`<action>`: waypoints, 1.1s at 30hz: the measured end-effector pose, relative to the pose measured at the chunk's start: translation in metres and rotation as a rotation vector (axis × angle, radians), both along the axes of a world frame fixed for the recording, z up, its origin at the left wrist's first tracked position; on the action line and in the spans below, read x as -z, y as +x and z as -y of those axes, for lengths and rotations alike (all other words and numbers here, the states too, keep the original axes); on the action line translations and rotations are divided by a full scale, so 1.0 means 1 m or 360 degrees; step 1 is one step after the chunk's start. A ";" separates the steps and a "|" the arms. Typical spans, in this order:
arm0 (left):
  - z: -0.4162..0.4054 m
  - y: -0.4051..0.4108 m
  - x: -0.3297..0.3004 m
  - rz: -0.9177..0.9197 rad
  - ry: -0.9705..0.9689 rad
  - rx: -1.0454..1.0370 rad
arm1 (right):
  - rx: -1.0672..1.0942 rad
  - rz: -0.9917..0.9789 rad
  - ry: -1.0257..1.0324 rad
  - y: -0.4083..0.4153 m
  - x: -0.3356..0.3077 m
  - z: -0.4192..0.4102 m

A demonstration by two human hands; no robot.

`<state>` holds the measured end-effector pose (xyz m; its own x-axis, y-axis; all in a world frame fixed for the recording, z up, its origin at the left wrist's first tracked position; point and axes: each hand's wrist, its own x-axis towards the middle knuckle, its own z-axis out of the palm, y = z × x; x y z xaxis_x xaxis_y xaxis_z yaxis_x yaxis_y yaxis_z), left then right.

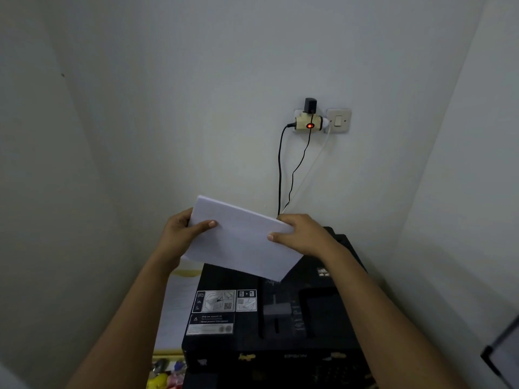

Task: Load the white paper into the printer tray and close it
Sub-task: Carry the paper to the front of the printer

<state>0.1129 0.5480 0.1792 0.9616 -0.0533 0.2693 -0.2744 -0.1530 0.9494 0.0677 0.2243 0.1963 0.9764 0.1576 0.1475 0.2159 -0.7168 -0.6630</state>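
- The head view looks down at two arms that reach out in front of a pale wall.
- The left hand (184, 231) holds the left edge of the white paper (241, 240). Its thumb lies on top of the sheets and its fingers are curled behind them.
- The right hand (302, 234) holds the right edge the same way, thumb on top and fingers wrapped round the back.
- The white paper is a stack of sheets. It is up in the air and tilted, with its far left corner high and its near right corner low.
- The stack hangs just above the back part of the black printer (280, 318). I cannot tell if the low corner touches the printer.
- The printer has white sticker labels (214, 311) on its top, with small drawings on them.
- I cannot make out the printer tray clearly. The top is dark, so I cannot tell if a slot is open.
- On the wall there is a plug adapter (307, 122) with a small red light. Beside it is a light switch (339, 120). Cables (280, 169) hang down from the plug to behind the printer.
- The paper is picked up, so that part looks done.
- The paper is not in the tray yet. I think it must go in next, and then the tray must be closed.
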 end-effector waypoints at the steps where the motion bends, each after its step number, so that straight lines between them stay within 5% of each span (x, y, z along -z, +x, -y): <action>1: -0.005 0.000 0.005 -0.0034 -0.0050 -0.0034 | 0.0026 0.0008 0.0000 -0.001 0.001 0.004; 11: -0.033 -0.010 0.073 -0.0357 -0.0471 -0.0057 | 0.0064 -0.0167 0.1032 -0.008 0.055 0.000; 33: -0.036 -0.013 0.089 -0.0390 -0.0498 -0.0001 | 0.0216 -0.0286 0.1466 0.005 0.108 -0.038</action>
<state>0.0997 0.5841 0.0903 0.9994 -0.0047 0.0350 -0.0339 0.1542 0.9875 0.0731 0.2628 0.0878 0.9981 -0.0623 0.0029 0.0087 0.0937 -0.9956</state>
